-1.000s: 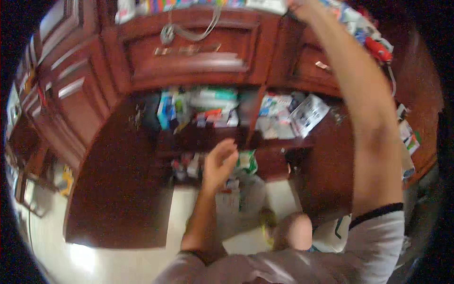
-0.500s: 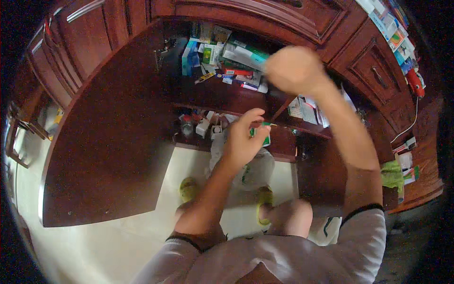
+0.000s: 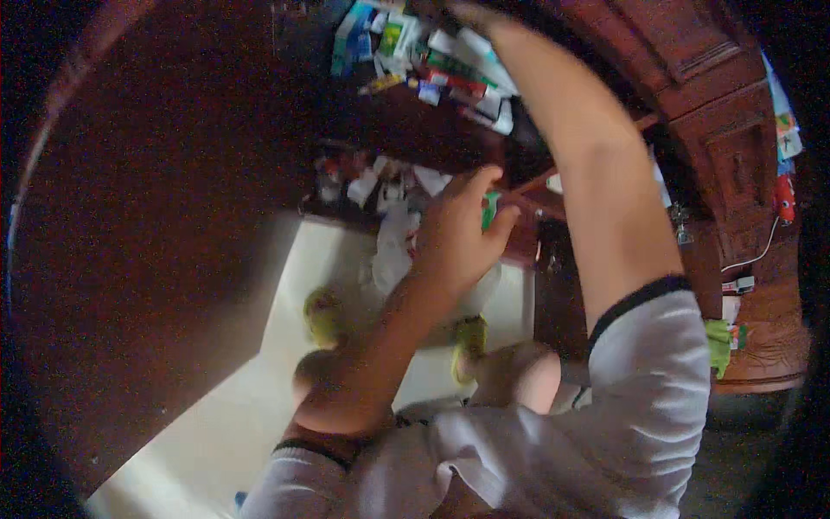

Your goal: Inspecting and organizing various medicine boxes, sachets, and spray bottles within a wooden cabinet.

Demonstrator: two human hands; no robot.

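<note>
My left hand (image 3: pixel 462 229) hangs in front of the lower shelf, thumb and fingers apart, with nothing seen between them. Just behind its fingers a bit of a green box (image 3: pixel 490 210) shows. Below that hand is a whitish plastic bag (image 3: pixel 393 251), partly hidden by my forearm. My right arm stretches up into the cabinet; the right hand (image 3: pixel 474 16) is dark and smeared at the top edge, so its fingers cannot be made out. Beside it lies a jumble of medicine-like boxes (image 3: pixel 458 65) on the upper shelf, blurred, in white, green, red and blue.
A large dark wooden door (image 3: pixel 156 216) stands wide on the left. Small jars and white boxes (image 3: pixel 363 182) sit on the lower shelf. My feet in yellow-green slippers (image 3: pixel 324 316) are on the pale floor. At right, a green cloth (image 3: pixel 718 346) lies near a white cable (image 3: pixel 765 253).
My right hand has moved up and away, deeper toward the upper shelf. The view has shifted closer to the cabinet. My left hand keeps its loosely spread shape.
</note>
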